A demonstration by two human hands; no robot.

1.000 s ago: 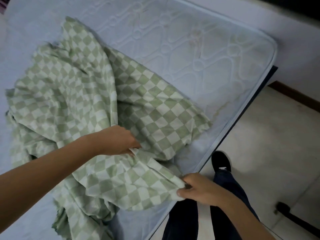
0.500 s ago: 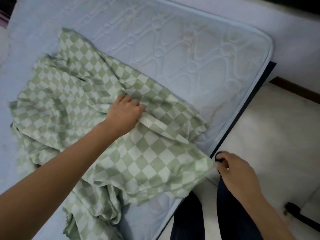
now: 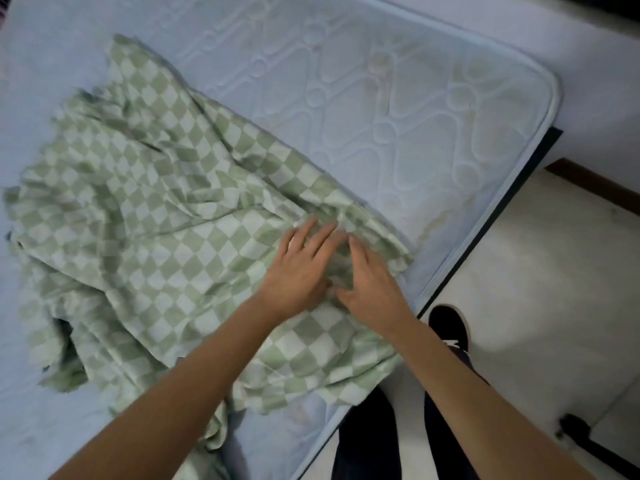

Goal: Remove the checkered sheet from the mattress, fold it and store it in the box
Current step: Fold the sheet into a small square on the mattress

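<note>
Checkered sheet [image 3: 156, 216], crumpled, on mattress [image 3: 398, 109]

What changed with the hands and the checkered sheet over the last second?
The left hand carried a fold of the checkered sheet away from the person, let it go, and now lies flat on it. The right hand released the sheet's near edge and came back to rest flat beside the left. The sheet stays bunched on the mattress.
</note>
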